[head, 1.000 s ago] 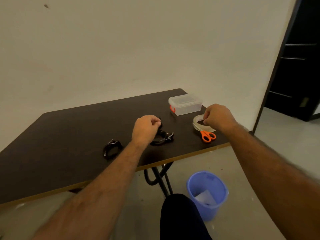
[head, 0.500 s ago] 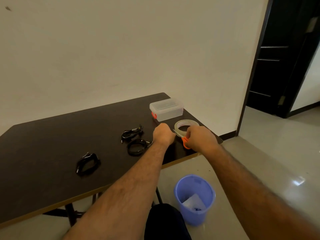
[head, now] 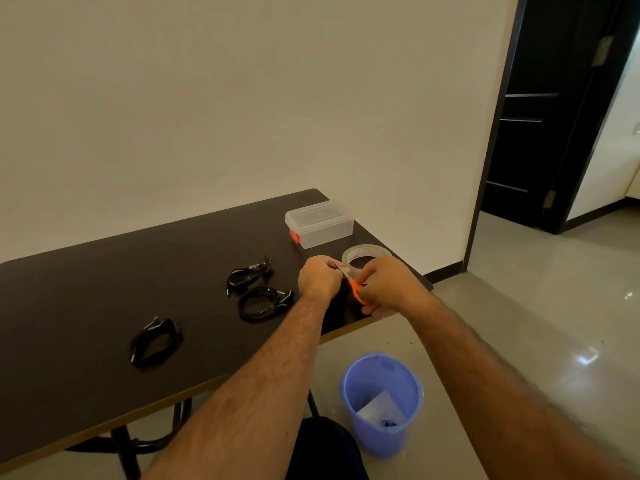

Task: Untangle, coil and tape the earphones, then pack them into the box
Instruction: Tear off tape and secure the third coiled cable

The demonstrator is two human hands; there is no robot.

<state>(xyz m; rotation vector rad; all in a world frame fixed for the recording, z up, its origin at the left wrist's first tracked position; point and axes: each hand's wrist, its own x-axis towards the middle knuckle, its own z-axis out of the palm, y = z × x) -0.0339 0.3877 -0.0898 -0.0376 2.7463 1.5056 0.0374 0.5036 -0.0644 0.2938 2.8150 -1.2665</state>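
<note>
cutting tape near the dark table's (head: 104,271) right front corner: left hand (head: 320,277) pinching the clear tape strip (head: 341,268) taut, right hand (head: 389,285) gripping orange-handled scissors (head: 356,291); snip close to the clear tape roll (head: 363,254). three coiled black earphones (head: 261,301) lying mid-table, clear lidded plastic box (head: 320,225) at the far right corner.

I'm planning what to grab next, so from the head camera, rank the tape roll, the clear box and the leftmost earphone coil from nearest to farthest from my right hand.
From the right hand:
1. Tape roll, just beyond the knuckles, at the table's right end.
2. Clear box, farther back by the wall, lid on.
3. Leftmost earphone coil, far off to the left, near the front edge.
</note>
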